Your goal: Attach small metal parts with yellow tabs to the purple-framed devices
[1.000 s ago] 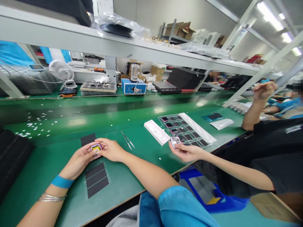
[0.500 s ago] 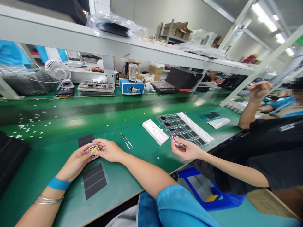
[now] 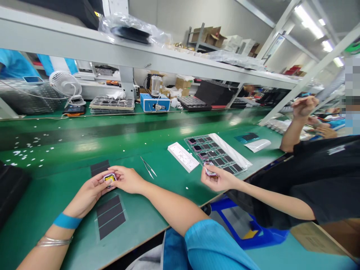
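Observation:
Both my hands meet over the green bench, holding a small rounded-square watch case (image 3: 109, 179) with a shiny purplish rim and something yellow inside. My left hand (image 3: 89, 190) has its fingers closed around the case's left side. From the right, my right hand (image 3: 128, 180) grips it, thumb and fingers at its edge. Beneath my wrists lies a clear sheet with dark rectangular strips (image 3: 111, 217). Another dark sheet (image 3: 99, 167) lies behind my hands, partly covered by them. A pair of tweezers (image 3: 148, 167) rests on the bench to the right of my hands.
A co-worker's hand (image 3: 215, 178) at right holds a similar case beside a clear tray of dark squares (image 3: 208, 145). A white box (image 3: 183, 156) holds small bits. White scraps (image 3: 26, 153) lie at left near a dark block (image 3: 12, 191). Behind stand a fan (image 3: 65, 83) and blue machine (image 3: 155, 103).
The view has shifted slightly, moving things a little left. My hands keep the watch case in nearly the same hold. The co-worker's hand has tilted its case.

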Demonstrator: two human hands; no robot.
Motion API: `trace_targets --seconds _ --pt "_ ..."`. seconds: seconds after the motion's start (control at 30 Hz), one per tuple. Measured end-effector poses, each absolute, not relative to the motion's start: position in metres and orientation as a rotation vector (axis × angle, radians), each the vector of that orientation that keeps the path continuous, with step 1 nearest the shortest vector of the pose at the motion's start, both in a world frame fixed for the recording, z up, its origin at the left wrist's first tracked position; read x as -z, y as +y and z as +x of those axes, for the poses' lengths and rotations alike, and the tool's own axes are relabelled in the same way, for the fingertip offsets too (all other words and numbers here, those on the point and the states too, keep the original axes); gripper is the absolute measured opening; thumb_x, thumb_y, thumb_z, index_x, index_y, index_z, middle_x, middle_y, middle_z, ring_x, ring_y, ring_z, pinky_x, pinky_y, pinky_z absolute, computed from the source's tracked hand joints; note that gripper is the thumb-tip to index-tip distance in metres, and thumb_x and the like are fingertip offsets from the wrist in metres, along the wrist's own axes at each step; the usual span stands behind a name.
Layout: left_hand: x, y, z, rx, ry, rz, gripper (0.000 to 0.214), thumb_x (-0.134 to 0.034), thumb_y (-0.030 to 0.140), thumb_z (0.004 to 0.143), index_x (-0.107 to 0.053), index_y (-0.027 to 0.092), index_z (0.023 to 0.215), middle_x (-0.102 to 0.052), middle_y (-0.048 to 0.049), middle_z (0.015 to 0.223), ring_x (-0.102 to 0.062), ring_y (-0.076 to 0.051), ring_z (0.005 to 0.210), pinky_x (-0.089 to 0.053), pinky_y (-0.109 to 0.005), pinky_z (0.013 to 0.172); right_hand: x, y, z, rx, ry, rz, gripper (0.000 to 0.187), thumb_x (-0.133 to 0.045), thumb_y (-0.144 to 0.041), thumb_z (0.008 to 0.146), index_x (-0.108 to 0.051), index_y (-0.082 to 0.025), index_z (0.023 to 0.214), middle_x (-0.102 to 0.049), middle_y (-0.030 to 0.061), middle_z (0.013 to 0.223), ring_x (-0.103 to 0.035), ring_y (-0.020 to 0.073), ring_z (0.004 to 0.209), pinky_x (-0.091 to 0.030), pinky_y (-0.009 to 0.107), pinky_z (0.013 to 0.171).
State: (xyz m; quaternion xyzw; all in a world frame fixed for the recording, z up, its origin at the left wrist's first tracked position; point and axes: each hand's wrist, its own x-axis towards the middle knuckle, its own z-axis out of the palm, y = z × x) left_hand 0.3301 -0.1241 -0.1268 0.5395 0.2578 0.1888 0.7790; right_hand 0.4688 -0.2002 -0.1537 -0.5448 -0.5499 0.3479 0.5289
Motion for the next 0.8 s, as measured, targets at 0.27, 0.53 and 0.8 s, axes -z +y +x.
trace_targets --seconds 0.27,0.53,0.8 --pt "0.127 -0.124 0.33 -0.409 0.577 1.173 0.051 -0.083 0.036 0.06 -0.065 0.02 0.105 -0.066 -0.0096 0.108 -0.059 -0.028 0.104 -0.054 -0.03 0.084 0.149 -0.203 0.468 -0.8 -1.316 -1.321 0.056 -0.066 -0.008 0.074 -0.049 -0.019 0.126 -0.063 0.0051 0.103 -0.062 0.0169 0.094 -0.051 0.03 0.085" --pt "0.124 -0.127 0.33 -0.439 0.508 1.148 0.051 -0.083 0.032 0.061 -0.064 0.017 0.106 -0.065 -0.0119 0.109 -0.06 -0.027 0.103 -0.054 -0.031 0.081 0.149 -0.204 0.466 -0.877 -1.236 -1.265 0.053 -0.063 -0.009 0.074 -0.05 -0.019 0.124 -0.062 0.0065 0.11 -0.062 0.0176 0.098 -0.051 0.032 0.088" --pt "0.12 -0.113 0.323 -0.675 0.491 0.953 0.055 -0.077 0.019 0.068 -0.058 0.016 0.119 -0.063 -0.0133 0.112 -0.063 -0.024 0.097 -0.05 -0.033 0.087 0.092 -0.23 0.475 -0.061 -1.138 -1.163 0.067 -0.058 -0.021 0.082 -0.022 -0.017 0.138 -0.058 0.0126 0.113 -0.061 0.0167 0.096 -0.053 0.032 0.082"
